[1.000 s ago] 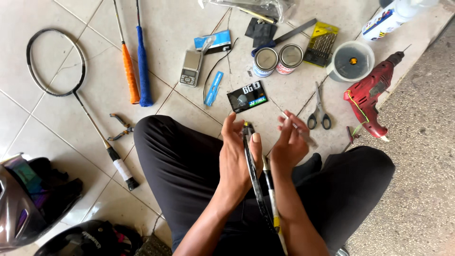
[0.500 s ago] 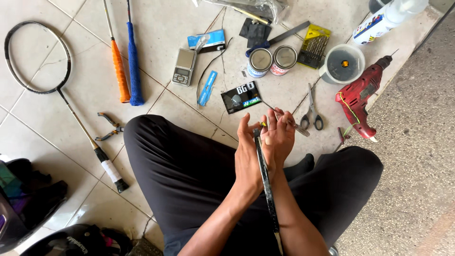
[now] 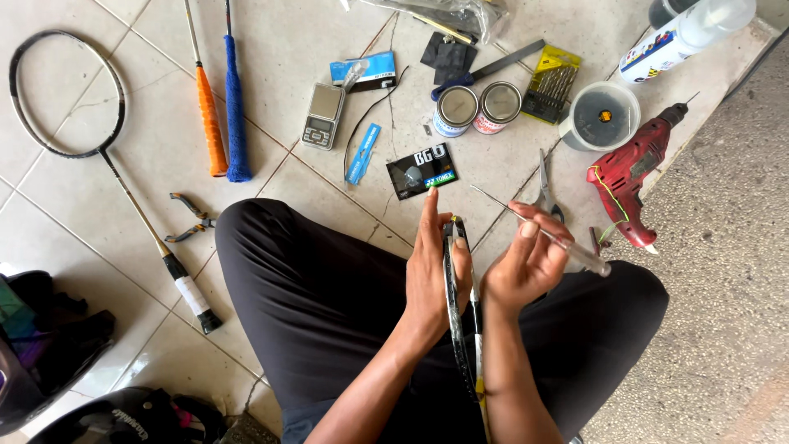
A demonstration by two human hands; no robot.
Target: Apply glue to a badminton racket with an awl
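1. Apart now, where half a second ago pressed together over the frame top; left hand (image 3: 434, 275) closed around the head of the black racket frame (image 3: 457, 329), forefinger raised straight; frame edge-on, running down between the forearms over the lap.
2. Right hand (image 3: 526, 263) shifted off to the right; fingers pinched shut on a thin awl (image 3: 542, 233), clear handle low at right, metal tip pointing up-left, clear of the frame.
3. Unmoved on the floor since then: black string packet (image 3: 422, 170) just beyond the left fingertip; scissors (image 3: 545, 191) beside the right hand; red drill (image 3: 631, 179) further right.
4. Pale tiled floor (image 3: 99, 222) with dark grout lines; rougher grey concrete strip along the right edge.
5. Spare racket (image 3: 78, 140), orange and blue grips, pliers (image 3: 191, 218), pocket scale (image 3: 320, 115), two tins (image 3: 477, 107) spread about; helmets at lower left.
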